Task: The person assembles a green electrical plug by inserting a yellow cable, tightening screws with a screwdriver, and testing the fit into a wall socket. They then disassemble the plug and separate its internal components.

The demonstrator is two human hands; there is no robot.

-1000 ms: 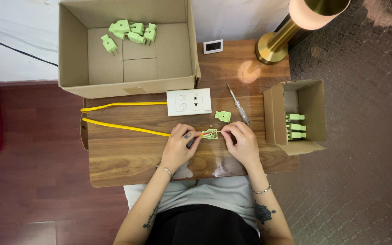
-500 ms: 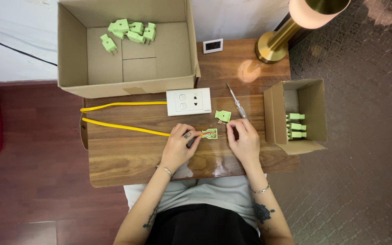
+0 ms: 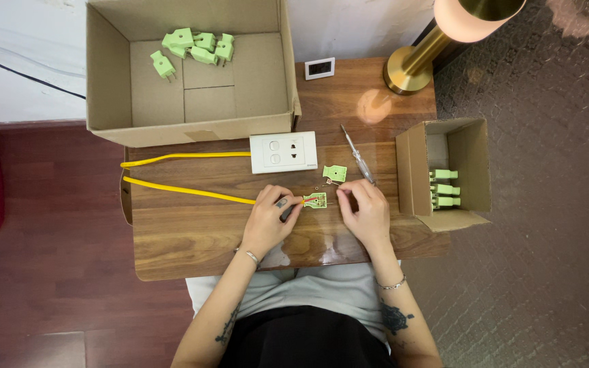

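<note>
My left hand (image 3: 272, 218) pinches the end of a yellow cable (image 3: 185, 191) where it enters an opened light-green plug half (image 3: 315, 200) lying on the wooden table (image 3: 192, 238). My right hand (image 3: 366, 208) rests just right of that plug, its fingertips pinched together beside the plug's right edge; what they pinch is too small to tell. The plug's green cover (image 3: 335, 173) lies loose a little beyond. A screwdriver (image 3: 357, 154) lies diagonally above my right hand.
A white socket block (image 3: 283, 152) holds the cable's other end. A large open cardboard box (image 3: 185, 109) with several green plugs stands at the back left. A small box (image 3: 444, 177) with green plugs stands right. A brass lamp (image 3: 410, 68) and a small display (image 3: 320, 68) sit behind.
My right hand has slid slightly right and up beside the plug, fingers curling into a pinch. My left hand and the cable stay in place.
</note>
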